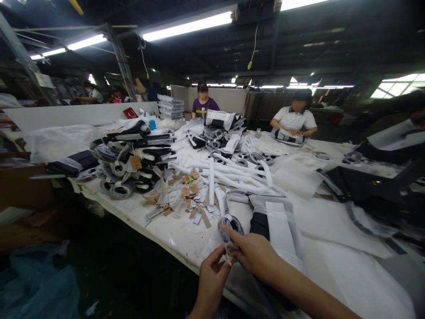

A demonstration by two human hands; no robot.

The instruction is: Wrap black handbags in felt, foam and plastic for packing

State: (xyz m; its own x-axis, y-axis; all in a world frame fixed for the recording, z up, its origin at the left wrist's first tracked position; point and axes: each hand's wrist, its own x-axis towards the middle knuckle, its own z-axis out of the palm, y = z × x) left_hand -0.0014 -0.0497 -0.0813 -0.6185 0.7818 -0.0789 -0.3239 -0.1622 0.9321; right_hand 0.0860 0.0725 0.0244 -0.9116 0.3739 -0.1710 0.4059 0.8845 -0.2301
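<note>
Near the table's front edge my left hand [212, 270] pinches a thin white string [227, 253] with a bit of clear plastic around it. My right hand [254, 253] meets it from the right, thumb and fingers closed on the same string, its index finger reaching forward. Just beyond that fingertip lies a coiled dark strap [232, 225] in clear wrap. Beside it, partly behind my right forearm, rests a black bag [259, 223] in plastic with a white padding sheet [279, 228] over it.
Brown and white tags [191, 190] lie scattered ahead, with white foam tubes [211, 181] behind. Wrapped black bags [133, 155] are piled to the left. Two people [204, 103] work across the table. Blue plastic [43, 279] lies on the floor at left.
</note>
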